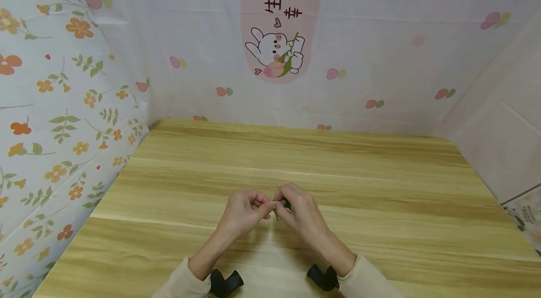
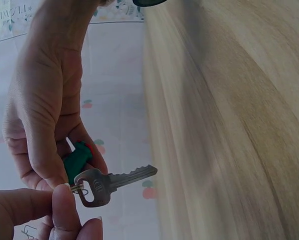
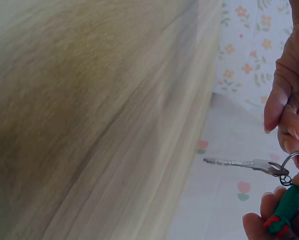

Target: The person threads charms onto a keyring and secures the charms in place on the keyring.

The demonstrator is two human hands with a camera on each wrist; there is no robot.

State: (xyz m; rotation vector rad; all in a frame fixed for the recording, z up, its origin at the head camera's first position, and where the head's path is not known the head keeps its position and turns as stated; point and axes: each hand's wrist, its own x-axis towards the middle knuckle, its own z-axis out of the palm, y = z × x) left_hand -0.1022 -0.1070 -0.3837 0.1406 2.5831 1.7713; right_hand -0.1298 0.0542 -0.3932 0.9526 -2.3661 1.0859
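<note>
A metal key (image 2: 99, 186) hangs from a split key ring (image 3: 289, 161), its toothed blade pointing away from the fingers. Also joined at the ring by a small chain (image 3: 285, 179) is a green keychain charm (image 3: 288, 205) with red trim. My left hand (image 1: 245, 212) pinches the ring between thumb and finger. The green charm is gripped by my right hand (image 1: 301, 209), whose thumb lies close to the left fingertips. Both hands meet above the middle of the table, and in the head view they mostly cover the key and charm.
The wood-grain table (image 1: 380, 180) spreads out around both hands. Behind it hangs a white printed cloth (image 1: 203, 44), with a floral cloth (image 1: 67, 101) at the left. Black wrist devices (image 1: 226, 284) sit beside the cream sleeves (image 1: 367, 279).
</note>
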